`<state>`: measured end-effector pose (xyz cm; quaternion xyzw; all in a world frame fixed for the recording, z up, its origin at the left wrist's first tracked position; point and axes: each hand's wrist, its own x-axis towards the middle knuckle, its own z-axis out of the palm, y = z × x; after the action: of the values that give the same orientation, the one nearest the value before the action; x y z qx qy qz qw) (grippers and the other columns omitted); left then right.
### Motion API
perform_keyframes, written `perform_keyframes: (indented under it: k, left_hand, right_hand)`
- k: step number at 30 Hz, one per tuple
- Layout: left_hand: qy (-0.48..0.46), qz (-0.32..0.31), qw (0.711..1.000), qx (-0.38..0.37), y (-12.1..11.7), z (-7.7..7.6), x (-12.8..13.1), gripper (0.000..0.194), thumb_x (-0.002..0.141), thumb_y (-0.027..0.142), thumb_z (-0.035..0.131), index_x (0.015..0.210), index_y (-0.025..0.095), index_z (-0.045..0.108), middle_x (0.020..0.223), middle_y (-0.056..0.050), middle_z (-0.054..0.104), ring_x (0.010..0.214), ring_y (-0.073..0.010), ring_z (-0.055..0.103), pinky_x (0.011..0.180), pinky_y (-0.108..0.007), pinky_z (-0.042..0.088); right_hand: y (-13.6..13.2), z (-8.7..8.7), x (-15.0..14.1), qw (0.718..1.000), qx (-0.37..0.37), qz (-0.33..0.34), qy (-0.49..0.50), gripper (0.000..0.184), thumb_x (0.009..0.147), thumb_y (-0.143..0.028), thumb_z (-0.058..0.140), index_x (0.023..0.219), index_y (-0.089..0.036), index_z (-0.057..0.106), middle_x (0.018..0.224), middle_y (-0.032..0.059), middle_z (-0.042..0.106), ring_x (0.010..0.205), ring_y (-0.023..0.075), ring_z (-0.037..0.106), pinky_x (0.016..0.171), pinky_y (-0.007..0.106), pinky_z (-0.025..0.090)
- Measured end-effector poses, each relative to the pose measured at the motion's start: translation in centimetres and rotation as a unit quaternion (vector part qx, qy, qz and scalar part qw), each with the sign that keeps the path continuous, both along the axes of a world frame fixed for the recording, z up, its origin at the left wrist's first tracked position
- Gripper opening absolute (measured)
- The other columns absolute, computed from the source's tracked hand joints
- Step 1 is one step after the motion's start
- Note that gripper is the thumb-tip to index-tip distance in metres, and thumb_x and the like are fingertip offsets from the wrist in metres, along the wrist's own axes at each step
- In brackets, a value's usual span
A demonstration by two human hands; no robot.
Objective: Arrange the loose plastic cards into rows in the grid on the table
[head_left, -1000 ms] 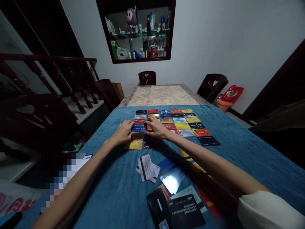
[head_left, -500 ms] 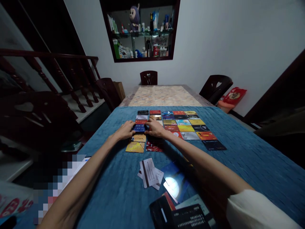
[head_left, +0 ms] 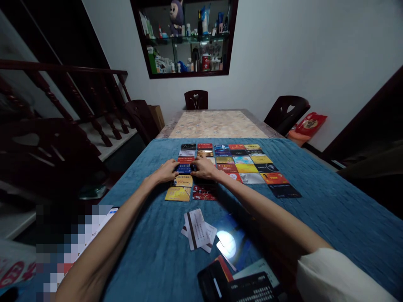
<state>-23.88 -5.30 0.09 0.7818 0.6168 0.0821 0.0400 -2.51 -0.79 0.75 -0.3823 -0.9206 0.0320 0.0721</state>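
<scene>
A blue card (head_left: 184, 168) lies in the left block of cards on the table, with my two hands at its sides. My left hand (head_left: 168, 171) has its thumb and fingers bent against the left edge. From the opposite side my right hand (head_left: 204, 168) pinches at the right edge and covers part of the neighbouring column. Just above the blue card is a red card (head_left: 186, 160); below it come an orange VIP card (head_left: 183, 181) and a yellow card (head_left: 178, 194). A dark red card (head_left: 204, 193) sits beneath my right wrist.
Another block of cards, including a yellow card (head_left: 246, 168), lies to the right. White striped cards (head_left: 197, 230) overlap nearer me, beside a glossy blue sheet (head_left: 241, 235) and black cards (head_left: 252, 289). A blue cloth (head_left: 151, 251) covers the table; chairs (head_left: 288, 111) stand around.
The view has tilted slightly, so the far things sit a little higher. Both hands stay at the blue card's edges, with hardly any visible movement.
</scene>
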Motion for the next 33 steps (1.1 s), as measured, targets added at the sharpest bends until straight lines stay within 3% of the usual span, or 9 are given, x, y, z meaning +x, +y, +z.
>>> perform_keyframes:
  k: [18,33]
  left_hand:
    - [0.025,0.000,1.000,0.011,0.1,0.7,0.5,0.031,0.077,0.020,0.059,0.105,0.019,0.073,0.108,-0.010,0.068,0.102,-0.0250,0.066,0.095,-0.032,0.052]
    - [0.028,0.019,0.999,0.021,0.0,0.8,1.1,0.027,0.072,0.020,0.054,0.091,0.015,0.073,0.098,-0.009,0.072,0.090,-0.0233,0.066,0.083,-0.029,0.054]
  right_hand:
    - [-0.3,0.8,0.1,0.999,0.002,0.003,-0.035,0.039,0.088,-0.046,0.063,0.120,-0.027,0.071,0.126,0.0118,0.066,0.119,0.0345,0.053,0.085,0.038,0.047]
    - [0.0,0.8,-0.3,0.999,0.014,0.006,-0.047,0.033,0.088,-0.040,0.065,0.117,-0.026,0.072,0.125,0.0115,0.066,0.119,0.0323,0.054,0.094,0.041,0.045]
